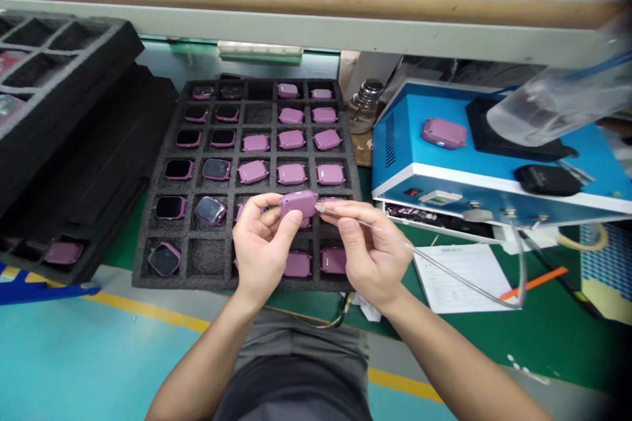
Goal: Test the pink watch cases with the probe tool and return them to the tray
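Observation:
Above the black foam tray (207, 256), my left hand (264, 237) pinches a purple watch case (299, 202) between thumb and fingers. My right hand (370, 243) is closed on the tip end of a clear tube (459, 278), whose small nozzle touches or nearly touches the case's right edge. The tube curves back to the front of a blue machine (395, 177). Several purple cases lie in the tray's compartments, some with dark screens facing up at the left; my hands hide part of the lower rows.
Stacked black foam trays (99, 79) stand at the left. On the blue machine rest another purple case (444, 133), a black object (548, 180) and a clear container (533, 112). A glass bottle (366, 105), paper sheet (459, 276) and orange stick (540, 281) are nearby.

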Tool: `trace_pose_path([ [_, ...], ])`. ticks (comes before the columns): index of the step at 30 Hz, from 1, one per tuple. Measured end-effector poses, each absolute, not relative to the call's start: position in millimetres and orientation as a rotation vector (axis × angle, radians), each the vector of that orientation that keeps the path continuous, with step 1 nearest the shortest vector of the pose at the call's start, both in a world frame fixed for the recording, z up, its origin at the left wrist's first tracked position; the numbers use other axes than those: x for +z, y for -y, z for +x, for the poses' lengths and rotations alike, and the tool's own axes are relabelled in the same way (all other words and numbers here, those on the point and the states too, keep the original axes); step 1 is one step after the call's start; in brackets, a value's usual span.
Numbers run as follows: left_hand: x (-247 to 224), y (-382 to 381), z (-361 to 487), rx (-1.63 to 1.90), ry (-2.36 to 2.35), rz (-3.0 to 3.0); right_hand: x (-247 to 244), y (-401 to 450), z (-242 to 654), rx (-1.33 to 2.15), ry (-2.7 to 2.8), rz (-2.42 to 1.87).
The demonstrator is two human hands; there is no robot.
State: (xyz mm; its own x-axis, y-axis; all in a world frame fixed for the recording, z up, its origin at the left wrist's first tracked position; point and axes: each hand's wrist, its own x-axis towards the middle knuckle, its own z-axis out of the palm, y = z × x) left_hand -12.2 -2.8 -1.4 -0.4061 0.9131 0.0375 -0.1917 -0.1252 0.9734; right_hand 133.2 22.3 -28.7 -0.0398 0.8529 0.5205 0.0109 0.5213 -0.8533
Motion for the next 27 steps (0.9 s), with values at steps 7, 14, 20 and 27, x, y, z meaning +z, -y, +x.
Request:
trace_pose_path([
  [7, -1.2, 2.2, -12.1, 1.655, -1.305, 0.875, -28.9, -22.8, 133.8, 0.809, 1.471, -0.805],
  [14, -1.3, 2.3, -12.4, 1.659, -1.304, 0.876, -28.8, -22.5, 133.0, 0.812, 1.454, -0.788],
  [20, -0.9, 2.1, -11.6, 1.658, -1.31, 0.869, -27.6, -22.6, 133.1, 0.808, 1.465, -0.794],
  [27, -1.2, 2.1, -11.1, 1.678, -1.276, 0.876, -27.4, -23.0, 133.4, 0.807, 1.462, -0.778],
])
